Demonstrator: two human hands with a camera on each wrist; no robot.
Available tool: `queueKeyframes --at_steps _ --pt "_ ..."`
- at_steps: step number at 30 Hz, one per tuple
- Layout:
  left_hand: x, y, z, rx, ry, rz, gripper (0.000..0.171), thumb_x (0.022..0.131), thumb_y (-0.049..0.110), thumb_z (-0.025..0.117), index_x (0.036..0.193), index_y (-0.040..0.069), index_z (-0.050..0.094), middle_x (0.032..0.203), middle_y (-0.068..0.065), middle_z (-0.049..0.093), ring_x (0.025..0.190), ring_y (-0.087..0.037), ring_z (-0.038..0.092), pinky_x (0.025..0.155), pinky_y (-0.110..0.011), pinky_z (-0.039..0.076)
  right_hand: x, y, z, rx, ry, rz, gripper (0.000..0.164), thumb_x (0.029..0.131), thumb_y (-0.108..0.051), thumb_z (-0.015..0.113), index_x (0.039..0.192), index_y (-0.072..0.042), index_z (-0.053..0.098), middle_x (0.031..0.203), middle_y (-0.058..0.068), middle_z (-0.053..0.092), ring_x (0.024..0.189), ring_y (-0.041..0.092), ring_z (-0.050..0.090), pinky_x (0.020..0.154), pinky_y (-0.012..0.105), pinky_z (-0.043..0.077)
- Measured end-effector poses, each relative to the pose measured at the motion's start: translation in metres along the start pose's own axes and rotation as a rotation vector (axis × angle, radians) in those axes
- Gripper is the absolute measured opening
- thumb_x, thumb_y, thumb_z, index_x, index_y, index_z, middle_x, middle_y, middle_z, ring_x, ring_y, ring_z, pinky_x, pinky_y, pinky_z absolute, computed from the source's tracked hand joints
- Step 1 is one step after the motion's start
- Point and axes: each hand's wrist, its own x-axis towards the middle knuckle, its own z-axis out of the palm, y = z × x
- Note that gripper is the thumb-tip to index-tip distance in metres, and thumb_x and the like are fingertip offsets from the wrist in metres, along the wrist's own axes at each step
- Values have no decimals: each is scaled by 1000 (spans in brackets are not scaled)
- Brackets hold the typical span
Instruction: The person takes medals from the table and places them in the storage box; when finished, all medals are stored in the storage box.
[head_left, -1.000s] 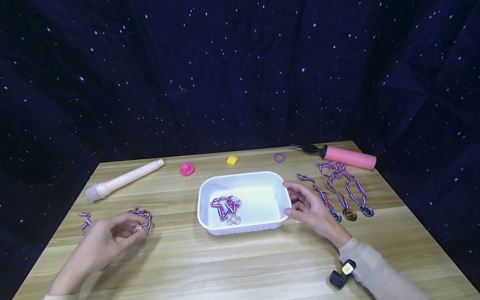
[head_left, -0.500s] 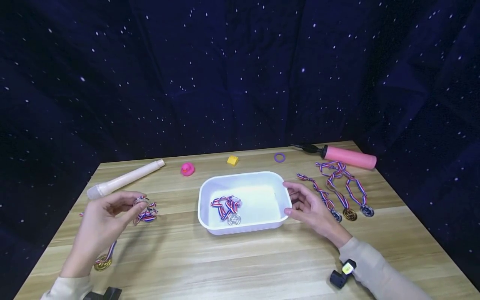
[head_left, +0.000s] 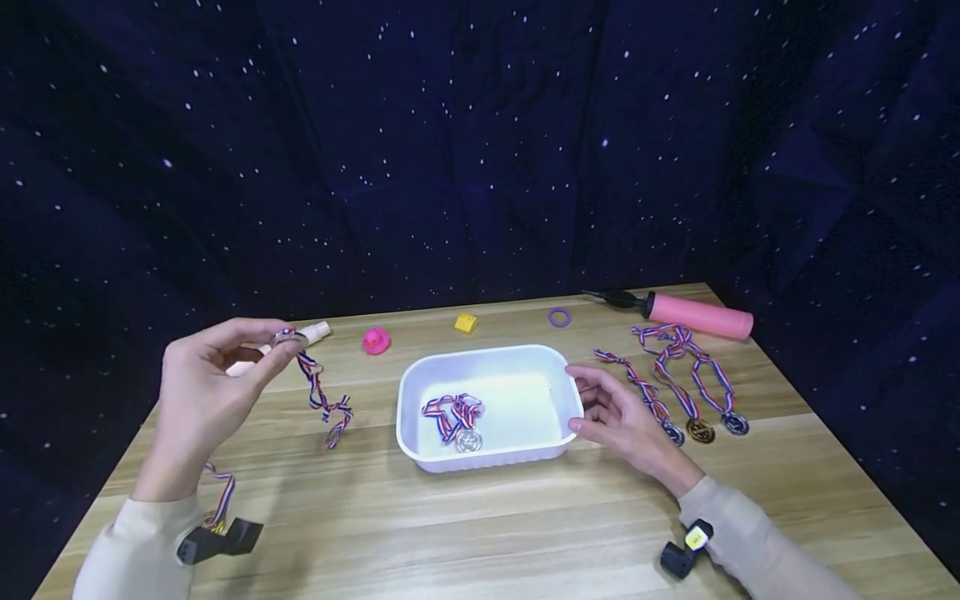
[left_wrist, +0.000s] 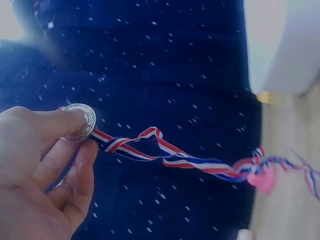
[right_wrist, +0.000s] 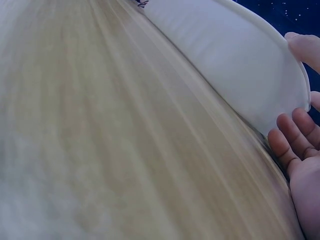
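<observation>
Medal [left_wrist: 80, 133], silvery disc with patterned border, held above bench [head_left: 375, 525], pinched by left hand [head_left: 210, 383] between thumb and fingers, red-white-blue striped ribbon [left_wrist: 200, 165] hanging twisted and knotted, right hand [head_left: 622, 421] gripping white tub [head_left: 487, 458] at its rim.

A microphone [head_left: 318, 331], pink duck [head_left: 377, 341], yellow block [head_left: 466, 323], purple ring [head_left: 559, 326] and pink pump [head_left: 699, 317] lie before a starry backdrop [head_left: 480, 158].

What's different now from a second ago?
The left hand went up and away from the person, carrying the medal it pinches. The medal's striped ribbon came up too and now dangles. The right hand stayed at the end of the white tub, and the silver medal inside, the pink duck and the yellow block stayed put.
</observation>
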Motion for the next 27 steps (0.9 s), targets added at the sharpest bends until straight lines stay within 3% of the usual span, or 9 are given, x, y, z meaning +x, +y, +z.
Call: queueKeyframes --at_steps 2,7,13,20,27 --pt "7 8 2 -18 5 4 22 92 5 92 113 9 86 103 10 81 77 -7 74 63 -14 54 0 0 0 1 1 2 73 94 5 82 160 -1 52 134 28 61 113 31 65 95 27 62" --pt "22 28 9 -90 20 50 21 92 2 91 112 6 86 105 3 83 81 -11 75 83 -16 59 0 0 1 -7 -4 12 72 95 4 83 160 -2 52 133 27 61 114 32 65 95 27 63" --pt "41 58 15 -151 61 115 20 92 -2 89 111 1 85 104 0 84 83 -13 76 94 -19 59 0 -1 1 -16 -7 14 72 95 3 83 159 -3 52 133 26 62 114 34 66 95 27 63" --pt "65 98 32 -408 65 253 19 90 -12 84 109 -11 81 100 -7 84 86 -16 77 86 -22 61 0 -2 0 -10 -5 14 73 94 4 83 160 -2 52 132 26 62 114 32 66 95 27 63" --pt "76 113 55 -388 32 290 23 90 -8 87 113 -3 83 100 -6 84 86 -16 79 85 -23 63 1 -1 -1 7 -18 28 73 95 2 83 161 -3 51 133 26 62 112 30 66 94 28 63"
